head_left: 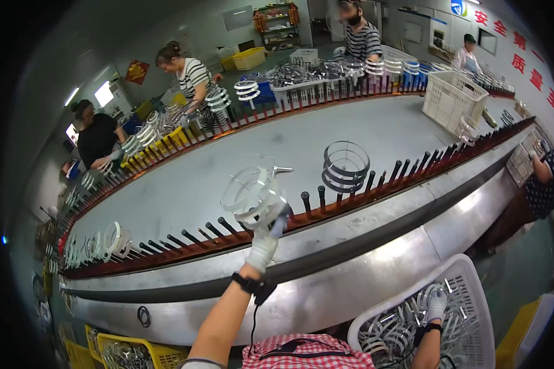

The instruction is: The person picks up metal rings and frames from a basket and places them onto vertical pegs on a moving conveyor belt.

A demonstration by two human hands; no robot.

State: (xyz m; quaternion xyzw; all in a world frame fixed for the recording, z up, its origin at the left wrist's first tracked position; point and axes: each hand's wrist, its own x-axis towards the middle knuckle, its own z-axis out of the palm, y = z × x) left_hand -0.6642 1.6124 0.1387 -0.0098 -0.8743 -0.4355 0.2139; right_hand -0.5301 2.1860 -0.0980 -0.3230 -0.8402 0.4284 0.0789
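Observation:
My left hand (263, 251), in a white glove, is raised at the near row of pegs. Its fingers are closed on a loose stack of pale metal ring clamps (243, 192), blurred by motion; one short metal stem (282, 170) sticks out to the right. My right hand (436, 306), also gloved, reaches into a white plastic basket (485, 310) at the lower right. It touches a heap of shiny metal ring clamps (381, 335), and its fingertips are partly hidden among them. Dark rings (346, 172) hang stacked on a peg right of my left hand.
A long oval conveyor with black-tipped pegs (306, 202) surrounds a grey table (228, 154). More white rings (114, 240) hang at its left end. A white crate (452, 101) stands at the back right. Yellow baskets (160, 353) are at the lower left. Several co-workers (194, 86) stand around the line.

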